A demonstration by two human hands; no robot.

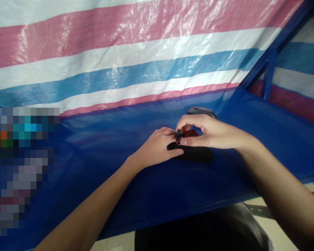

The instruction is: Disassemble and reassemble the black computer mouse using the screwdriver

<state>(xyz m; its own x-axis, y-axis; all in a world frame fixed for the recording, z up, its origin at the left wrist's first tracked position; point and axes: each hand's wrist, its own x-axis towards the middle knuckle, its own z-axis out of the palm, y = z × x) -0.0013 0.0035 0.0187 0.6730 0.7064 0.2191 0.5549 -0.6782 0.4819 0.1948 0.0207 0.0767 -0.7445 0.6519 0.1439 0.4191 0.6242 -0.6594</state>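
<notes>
My right hand [209,131] pinches a small reddish-brown circuit board [192,133] between thumb and fingers. A round black scroll wheel [180,134] sits at the board's left end. Below it on the table lies a long, rounded black shell [199,154], like the lower half of a computer mouse. My left hand [157,144] grips the left end of this shell, its thumb along the near side; its other fingertips are partly hidden. Behind my right hand rests a dark curved cover with a grey rim [202,111], partly covered by the hand.
The blue tabletop [151,195] ends at a near edge above a pale floor. A striped plastic sheet [125,66] hangs along the back. At the right, a blue metal frame [267,75] rises from the table. The far left is pixelated.
</notes>
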